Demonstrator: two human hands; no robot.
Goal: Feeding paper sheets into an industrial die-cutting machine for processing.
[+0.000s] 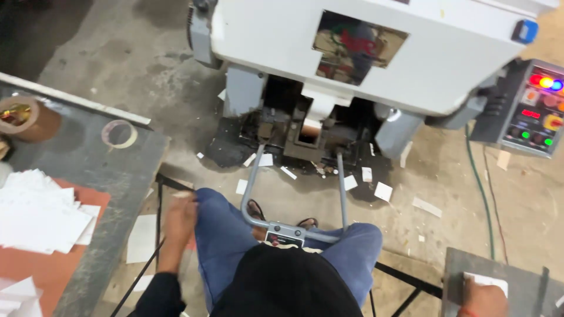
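Observation:
I sit facing a white and grey machine [376,53], knees in blue jeans on either side of its grey foot-pedal frame [282,226]. My left hand [179,217] hangs down beside my left thigh, fingers curled, close to a black metal bar [157,217]; whether it grips anything is not visible. My right hand [483,296] rests at the lower right on a grey metal surface [458,270], fingers touching a white paper sheet [487,280].
A grey worktable [88,164] on the left carries a pile of white paper pieces [38,214], a brown tape roll [26,117] and a thin tape ring [119,134]. A control panel [537,111] with coloured lights stands at the right. Paper scraps [383,191] litter the concrete floor.

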